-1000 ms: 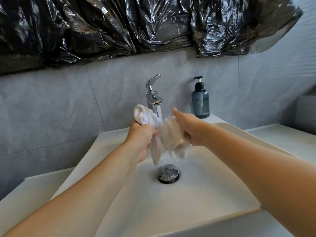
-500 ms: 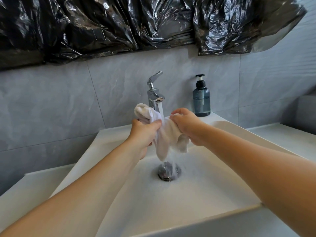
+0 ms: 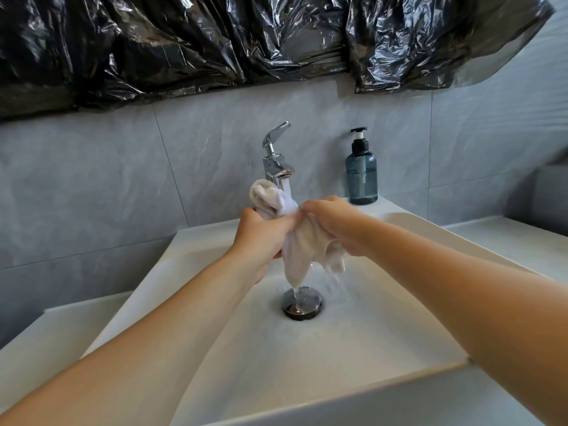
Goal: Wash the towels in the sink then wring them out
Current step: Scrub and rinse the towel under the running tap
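Chrome faucet (image 3: 276, 167) (running) wets towel (image 3: 299, 247); soap bottle (image 3: 361, 173) beside.

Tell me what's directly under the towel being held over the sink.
Below the white towel, gripped by the left hand and right hand, water trickles onto the dark round drain in the sink. The hands cover the towel's middle.

Wall (image 3: 101, 186) of large grey stone-look tiles, thin pale joints. Crumpled black plastic sheeting (image 3: 190, 41) hung across the top, glossy with highlights. White counter (image 3: 507, 238) flanks the basin on both sides. Grey block (image 3: 550, 198) at far right, possibly a ledge. Light even, soft, source not visible.
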Demonstrator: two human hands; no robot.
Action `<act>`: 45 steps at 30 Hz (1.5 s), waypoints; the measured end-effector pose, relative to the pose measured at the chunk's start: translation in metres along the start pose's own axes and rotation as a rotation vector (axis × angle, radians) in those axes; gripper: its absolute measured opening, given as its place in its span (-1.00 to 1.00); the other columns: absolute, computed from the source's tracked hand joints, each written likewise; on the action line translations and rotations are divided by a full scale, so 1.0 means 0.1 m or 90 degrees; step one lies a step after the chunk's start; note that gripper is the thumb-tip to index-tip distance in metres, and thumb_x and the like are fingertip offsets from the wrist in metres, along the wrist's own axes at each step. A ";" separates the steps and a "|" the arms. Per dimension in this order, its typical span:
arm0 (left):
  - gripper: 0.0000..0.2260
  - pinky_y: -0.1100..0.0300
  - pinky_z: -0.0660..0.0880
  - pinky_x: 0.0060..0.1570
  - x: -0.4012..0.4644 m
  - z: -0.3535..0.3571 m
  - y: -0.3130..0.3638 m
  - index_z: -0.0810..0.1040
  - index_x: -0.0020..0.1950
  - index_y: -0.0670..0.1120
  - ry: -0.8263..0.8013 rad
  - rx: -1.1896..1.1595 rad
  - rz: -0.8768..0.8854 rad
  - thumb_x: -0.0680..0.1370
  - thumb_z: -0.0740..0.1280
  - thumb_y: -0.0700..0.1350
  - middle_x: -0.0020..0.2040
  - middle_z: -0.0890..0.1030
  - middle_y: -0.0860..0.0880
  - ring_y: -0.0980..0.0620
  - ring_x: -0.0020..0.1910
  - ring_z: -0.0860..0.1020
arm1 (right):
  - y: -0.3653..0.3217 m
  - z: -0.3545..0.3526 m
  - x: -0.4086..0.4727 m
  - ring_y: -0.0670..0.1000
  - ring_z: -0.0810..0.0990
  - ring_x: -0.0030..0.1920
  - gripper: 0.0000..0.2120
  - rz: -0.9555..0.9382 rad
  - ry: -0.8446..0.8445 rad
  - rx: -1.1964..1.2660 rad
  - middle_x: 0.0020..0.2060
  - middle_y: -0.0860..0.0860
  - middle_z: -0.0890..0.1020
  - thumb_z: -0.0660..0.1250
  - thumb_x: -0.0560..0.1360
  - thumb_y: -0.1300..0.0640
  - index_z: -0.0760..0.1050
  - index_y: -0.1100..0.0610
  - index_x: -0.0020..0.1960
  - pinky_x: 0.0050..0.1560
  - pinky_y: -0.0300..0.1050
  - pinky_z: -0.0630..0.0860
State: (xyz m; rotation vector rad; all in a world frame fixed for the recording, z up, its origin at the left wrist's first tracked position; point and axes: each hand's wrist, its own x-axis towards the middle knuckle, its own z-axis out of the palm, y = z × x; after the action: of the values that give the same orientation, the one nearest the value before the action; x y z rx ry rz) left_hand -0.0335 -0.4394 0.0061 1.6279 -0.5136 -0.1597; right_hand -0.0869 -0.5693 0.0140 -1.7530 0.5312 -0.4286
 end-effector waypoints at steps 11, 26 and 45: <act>-0.60 -0.07 0.62 -0.01 -0.06 0.02 0.00 0.46 0.19 -0.07 -0.032 0.018 0.006 0.46 0.53 0.00 0.05 0.68 -0.07 -0.10 0.01 0.68 | 0.01 -0.03 -0.02 0.06 0.50 -0.23 -0.74 -0.077 0.074 -0.077 -0.25 0.05 0.53 0.28 0.46 0.03 0.53 0.20 0.00 -0.19 -0.09 0.46; -0.71 -0.26 0.60 0.02 -0.05 -0.03 0.03 0.53 0.10 0.01 -0.048 0.073 0.013 0.44 0.52 -0.09 0.01 0.70 -0.02 -0.13 0.00 0.69 | 0.00 -0.03 -0.05 0.03 0.50 -0.29 -0.84 -0.081 0.055 -0.126 -0.28 0.04 0.54 0.27 0.48 0.04 0.48 0.14 -0.14 -0.27 -0.14 0.44; -0.65 -0.25 0.62 -0.03 -0.09 -0.03 0.05 0.54 0.05 0.02 -0.039 0.124 0.018 0.32 0.50 0.02 -0.01 0.69 -0.04 -0.16 -0.01 0.69 | 0.01 -0.04 -0.05 0.06 0.55 -0.23 -0.77 -0.061 0.035 -0.139 -0.21 0.08 0.60 0.28 0.49 0.01 0.55 0.18 -0.06 -0.20 -0.08 0.50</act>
State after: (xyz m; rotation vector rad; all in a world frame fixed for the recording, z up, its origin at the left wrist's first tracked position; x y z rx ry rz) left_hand -0.0412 -0.4334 0.0095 1.8086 -0.6139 -0.1418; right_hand -0.0935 -0.5697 0.0144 -1.9867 0.5509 -0.5031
